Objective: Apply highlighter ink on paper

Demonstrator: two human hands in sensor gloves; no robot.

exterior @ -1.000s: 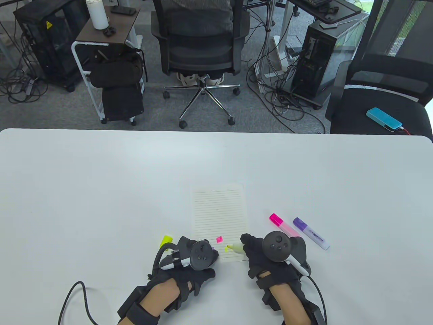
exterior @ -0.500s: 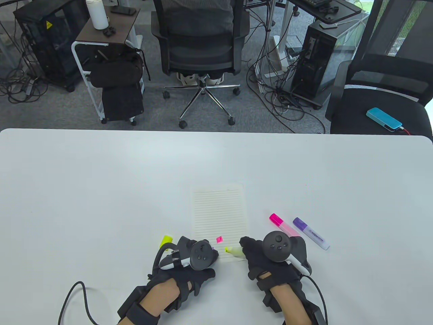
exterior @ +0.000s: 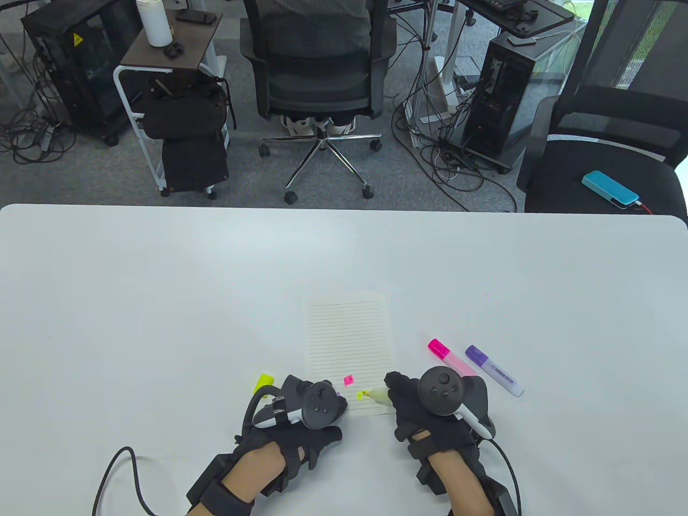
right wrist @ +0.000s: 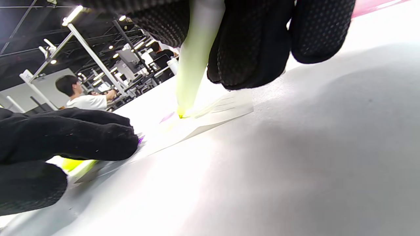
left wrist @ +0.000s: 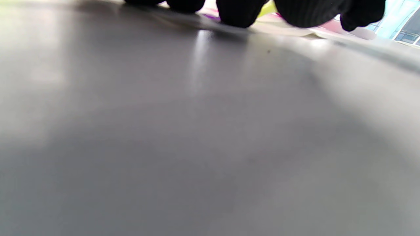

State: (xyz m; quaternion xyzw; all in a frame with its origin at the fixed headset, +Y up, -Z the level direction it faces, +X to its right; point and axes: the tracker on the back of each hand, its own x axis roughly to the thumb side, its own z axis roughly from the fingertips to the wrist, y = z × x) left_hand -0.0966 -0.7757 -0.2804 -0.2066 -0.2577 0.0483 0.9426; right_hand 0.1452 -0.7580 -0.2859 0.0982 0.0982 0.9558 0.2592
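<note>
The white table (exterior: pixel 161 301) is carrying everything, with the lined paper sheet (exterior: pixel 346 333) lying near its front edge, between the two gloved hands. The left hand (exterior: pixel 301 414) is lying at the sheet's lower left corner, fingers (right wrist: pixel 82 134) resting flat on the paper's edge, holding nothing. The right hand (exterior: pixel 430 408) is sitting just beside the sheet's lower right corner and is grasping the yellow highlighter (exterior: pixel 376 396), fingers (right wrist: pixel 252 49) wrapped around its pale barrel. The pen is slanting toward the left hand, and in the right wrist view its tip is touching the paper at a small yellow mark (exterior: pixel 359 395). A pink mark (exterior: pixel 348 380) is showing just above that one, and a trace of purple ink (right wrist: pixel 168 117) is lying near the tip.

To the right of the right hand, a pink highlighter (exterior: pixel 449 359) and a purple highlighter (exterior: pixel 493 371) are lying capped, side by side on the table, close together. A yellow cap (exterior: pixel 263 381) is sitting just beyond the left hand, off the paper. Nothing is standing between the pen tip and the sheet.
</note>
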